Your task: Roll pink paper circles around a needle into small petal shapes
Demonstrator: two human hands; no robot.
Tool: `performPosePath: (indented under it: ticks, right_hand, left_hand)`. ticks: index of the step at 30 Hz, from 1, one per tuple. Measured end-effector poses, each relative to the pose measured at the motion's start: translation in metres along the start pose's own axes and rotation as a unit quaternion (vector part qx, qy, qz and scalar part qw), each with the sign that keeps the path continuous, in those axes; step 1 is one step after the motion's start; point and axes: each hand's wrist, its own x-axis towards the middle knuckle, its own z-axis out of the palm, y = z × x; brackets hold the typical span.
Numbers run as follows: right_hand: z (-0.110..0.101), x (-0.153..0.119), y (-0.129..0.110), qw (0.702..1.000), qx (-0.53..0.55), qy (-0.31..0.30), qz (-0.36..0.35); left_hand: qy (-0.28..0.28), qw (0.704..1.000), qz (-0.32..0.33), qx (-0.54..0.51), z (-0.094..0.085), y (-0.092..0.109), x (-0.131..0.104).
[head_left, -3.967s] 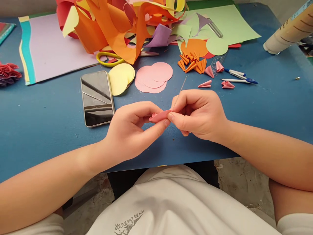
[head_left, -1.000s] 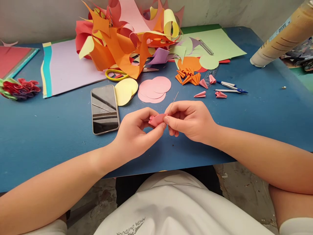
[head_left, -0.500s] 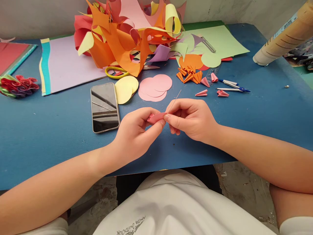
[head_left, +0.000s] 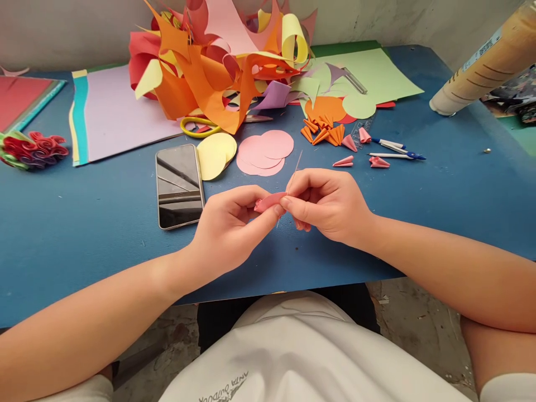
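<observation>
Pink paper cone (head_left: 271, 201), mid-frame | left hand (head_left: 228, 223) pinching its body | right hand (head_left: 335, 205) pinching its tip, needle-like strand (head_left: 297, 162) alongside | best gripped lightly, uncrushed

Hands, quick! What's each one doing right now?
Left hand: closed, holding the rolled pink paper.
Right hand: closed, pinching the end of the rolled pink paper; a thin strand sticks up there.

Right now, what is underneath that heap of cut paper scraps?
Yellow-handled scissors poke out beneath the paper heap, handle at one side, blade tip at the other. The lilac sheet runs under its left part. What lies deeper is covered.
</observation>
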Motion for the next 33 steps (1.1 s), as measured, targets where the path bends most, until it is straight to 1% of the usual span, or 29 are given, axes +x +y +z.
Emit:
performPosePath:
  ticks: [5, 11, 15, 19, 22, 28, 33]
  right_hand:
    - [0.0023, -0.0023, -0.0037, 1.0, 0.001, 0.003, -0.008]
    - [0.0014, -0.0009, -0.001, 1.0, -0.022, -0.004, -0.007]
    - [0.0009, -0.0003, 0.0016, 0.998, -0.052, -0.004, -0.046]
    - [0.0015, -0.002, 0.0027, 0.995, -0.042, -0.005, -0.085]
    - [0.0014, -0.0028, 0.0026, 0.997, -0.027, -0.005, -0.078]
    - [-0.0018, -0.0025, -0.0022, 0.998, -0.024, -0.026, -0.054]
    - [-0.0043, -0.0012, -0.0054, 0.997, -0.023, -0.043, -0.059]
  left_hand:
    - [-0.01, 1.0, 0.005, -0.001, -0.0009, 0.0022, -0.0012]
    - [-0.003, 0.999, -0.032, -0.008, -0.001, 0.0009, 0.0012]
    - [0.002, 0.999, -0.036, -0.022, -0.0004, 0.0001, 0.0035]
    - [0.015, 0.999, -0.026, -0.019, 0.0002, 0.0005, 0.0034]
    - [0.016, 0.999, -0.027, -0.011, -0.0005, 0.0007, 0.0026]
    - [-0.01, 0.999, -0.048, -0.023, -0.0026, 0.0036, 0.0011]
    - [-0.024, 0.998, -0.044, -0.03, -0.0029, 0.0056, -0.0011]
